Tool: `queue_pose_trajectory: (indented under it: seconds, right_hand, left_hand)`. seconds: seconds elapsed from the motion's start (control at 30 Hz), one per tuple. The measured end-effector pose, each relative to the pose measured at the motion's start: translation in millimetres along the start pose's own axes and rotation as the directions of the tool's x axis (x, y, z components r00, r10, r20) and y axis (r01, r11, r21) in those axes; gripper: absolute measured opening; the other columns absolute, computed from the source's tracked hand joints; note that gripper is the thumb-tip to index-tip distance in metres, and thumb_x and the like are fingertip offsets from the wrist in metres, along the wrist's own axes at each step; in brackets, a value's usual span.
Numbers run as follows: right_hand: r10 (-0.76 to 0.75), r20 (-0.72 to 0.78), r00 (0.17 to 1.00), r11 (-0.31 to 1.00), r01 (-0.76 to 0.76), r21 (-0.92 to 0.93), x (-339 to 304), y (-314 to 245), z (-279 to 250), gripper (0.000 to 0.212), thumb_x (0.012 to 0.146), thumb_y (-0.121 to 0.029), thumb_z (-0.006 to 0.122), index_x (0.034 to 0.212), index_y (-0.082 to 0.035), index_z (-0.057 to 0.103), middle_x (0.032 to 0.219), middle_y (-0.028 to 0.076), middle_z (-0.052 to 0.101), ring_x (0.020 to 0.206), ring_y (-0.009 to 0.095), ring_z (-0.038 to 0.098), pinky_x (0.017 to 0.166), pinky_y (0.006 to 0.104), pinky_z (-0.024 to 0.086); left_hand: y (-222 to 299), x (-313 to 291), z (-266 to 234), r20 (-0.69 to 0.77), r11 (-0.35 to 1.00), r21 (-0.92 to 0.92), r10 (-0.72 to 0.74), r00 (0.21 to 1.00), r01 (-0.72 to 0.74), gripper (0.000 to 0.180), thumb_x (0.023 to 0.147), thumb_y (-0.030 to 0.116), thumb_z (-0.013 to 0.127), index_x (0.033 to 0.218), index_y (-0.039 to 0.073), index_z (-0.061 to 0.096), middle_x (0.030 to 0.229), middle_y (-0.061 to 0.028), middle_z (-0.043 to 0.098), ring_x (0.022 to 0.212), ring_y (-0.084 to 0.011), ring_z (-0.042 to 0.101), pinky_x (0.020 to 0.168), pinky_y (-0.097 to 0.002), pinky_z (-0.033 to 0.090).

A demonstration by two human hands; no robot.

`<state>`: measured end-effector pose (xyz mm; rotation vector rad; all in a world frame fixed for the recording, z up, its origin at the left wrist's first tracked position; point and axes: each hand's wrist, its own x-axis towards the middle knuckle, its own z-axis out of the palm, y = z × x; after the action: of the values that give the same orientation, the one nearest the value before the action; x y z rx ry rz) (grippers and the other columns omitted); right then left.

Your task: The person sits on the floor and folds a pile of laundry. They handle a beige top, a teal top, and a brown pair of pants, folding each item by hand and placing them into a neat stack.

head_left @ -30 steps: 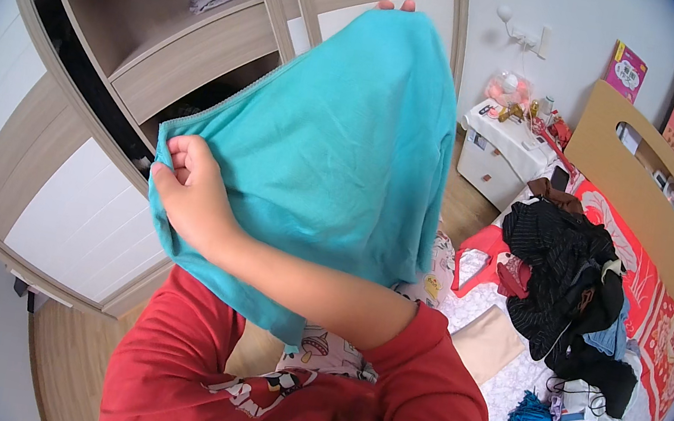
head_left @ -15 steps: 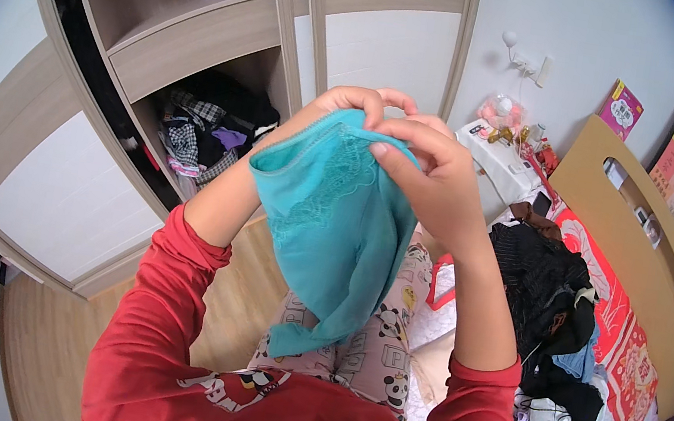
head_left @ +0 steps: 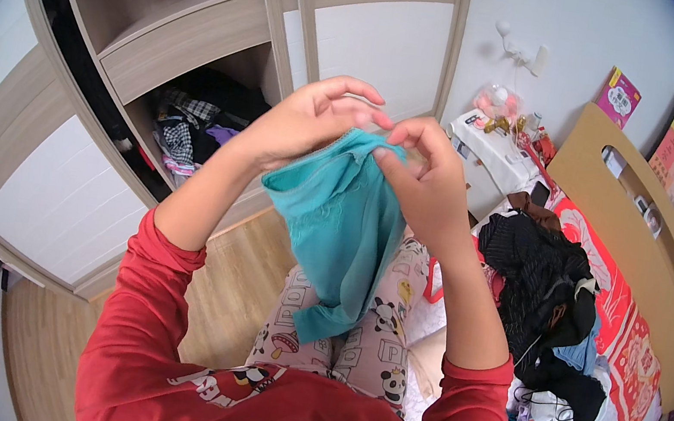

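1 teal garment (head_left: 339,228), clothes (head_left: 180,140) in wardrobe (head_left: 182,48)

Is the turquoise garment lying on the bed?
No, the right hand pinches the turquoise garment up in front of the patterned trousers.

The turquoise garment (head_left: 342,237) hung mid-frame, its top edge bunched and slanting down to the left. Below, it narrowed in soft, creased folds, its lowest end turned toward the left, below the frame's centre.
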<state>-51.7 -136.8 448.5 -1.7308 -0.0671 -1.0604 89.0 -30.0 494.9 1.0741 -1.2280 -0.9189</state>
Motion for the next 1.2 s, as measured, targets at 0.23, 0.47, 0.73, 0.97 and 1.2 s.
queue_pose_trajectory:
  seconds: [0.23, 0.47, 0.73, 0.97, 1.2]
  right_hand:
    - [0.038, -0.08, 0.996, 0.994, -0.046, -0.097, 8.6, 2.4, -3.4, 0.019, 0.075, -0.008, 0.061, 0.089, 0.0, 0.051, 0.077, 0.009, 0.055, 0.065, 0.015, 0.054, 0.057, 0.0258, 0.044]
    - [-0.054, -0.163, 0.985, 0.976, 0.018, -0.218, 27.2, -2.1, 2.4, 0.017, 0.076, -0.011, 0.066, 0.086, -0.002, 0.055, 0.077, -0.001, 0.051, 0.057, 0.001, 0.042, 0.051, 0.0171, 0.036]
    - [0.19, 0.197, 0.962, 0.977, -0.165, -0.136, -15.1, 4.2, 10.9, 0.023, 0.074, -0.015, 0.063, 0.073, 0.004, 0.051, 0.059, 0.013, 0.053, 0.051, 0.02, 0.048, 0.05, 0.0332, 0.04]
    - [0.263, 0.382, 0.886, 0.964, -0.253, -0.076, -65.8, 22.8, 48.6, 0.018, 0.078, -0.014, 0.057, 0.076, 0.004, 0.051, 0.064, 0.022, 0.056, 0.057, 0.035, 0.056, 0.053, 0.0392, 0.043]
    - [0.224, 0.472, 0.853, 0.941, -0.315, 0.123, -114.8, 28.2, 74.9, 0.015, 0.082, -0.012, 0.055, 0.083, 0.002, 0.05, 0.062, 0.015, 0.054, 0.054, 0.022, 0.051, 0.052, 0.0336, 0.041]
  left_hand:
    - [2.7, -11.9, 6.9, -0.009, 0.824, 0.562, -0.071, 0.997, 0.064, 0.029, 0.087, 0.025, 0.057, 0.104, 0.001, 0.057, 0.09, -0.0016, 0.06, 0.084, -0.0066, 0.054, 0.075, -0.0222, 0.044]
    - [-4.7, 1.9, 1.3, -0.288, 0.954, 0.297, 0.129, 0.949, -0.039, 0.021, 0.093, 0.023, 0.046, 0.095, 0.003, 0.055, 0.083, 0.0017, 0.058, 0.074, -0.0036, 0.052, 0.067, -0.0198, 0.044]
    - [29.3, 34.9, -24.7, -0.317, 0.853, 0.436, 0.445, 0.838, -0.288, 0.022, 0.093, 0.026, 0.046, 0.094, 0.005, 0.053, 0.076, 0.0028, 0.057, 0.065, -0.0034, 0.052, 0.061, -0.0191, 0.044]
    - [59.0, 34.5, -83.6, -0.317, 0.855, 0.375, 0.48, 0.818, -0.357, 0.023, 0.094, 0.023, 0.04, 0.104, 0.007, 0.051, 0.088, -0.0034, 0.058, 0.078, -0.0137, 0.058, 0.073, -0.03, 0.051]
    - [75.0, 23.4, -117.3, -0.221, 0.978, -0.079, 0.171, 0.96, -0.193, 0.036, 0.092, 0.027, 0.037, 0.107, -0.001, 0.054, 0.1, -0.0148, 0.061, 0.09, -0.0257, 0.06, 0.082, -0.0406, 0.05]
